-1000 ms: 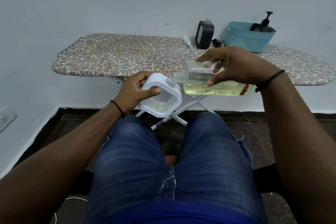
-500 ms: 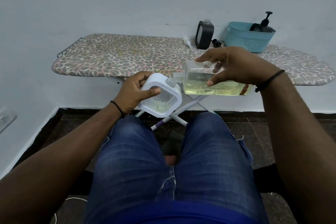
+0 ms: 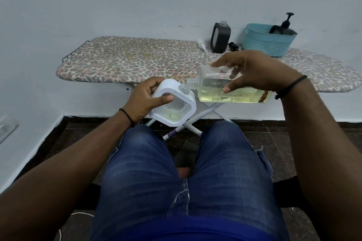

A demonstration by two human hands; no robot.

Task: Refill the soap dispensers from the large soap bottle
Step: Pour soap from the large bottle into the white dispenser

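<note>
We see the large soap bottle (image 3: 231, 90) lying on its side in the air above our lap, yellowish liquid pooled along its lower wall, its open neck at the mouth of the white dispenser (image 3: 173, 102). Our right hand (image 3: 252, 72) grasps the bottle from above; our left hand (image 3: 145, 100) grips the tilted dispenser. Behind, on the ironing board (image 3: 127, 60), stand a black dispenser (image 3: 220, 38) and a teal basket (image 3: 268, 42).
</note>
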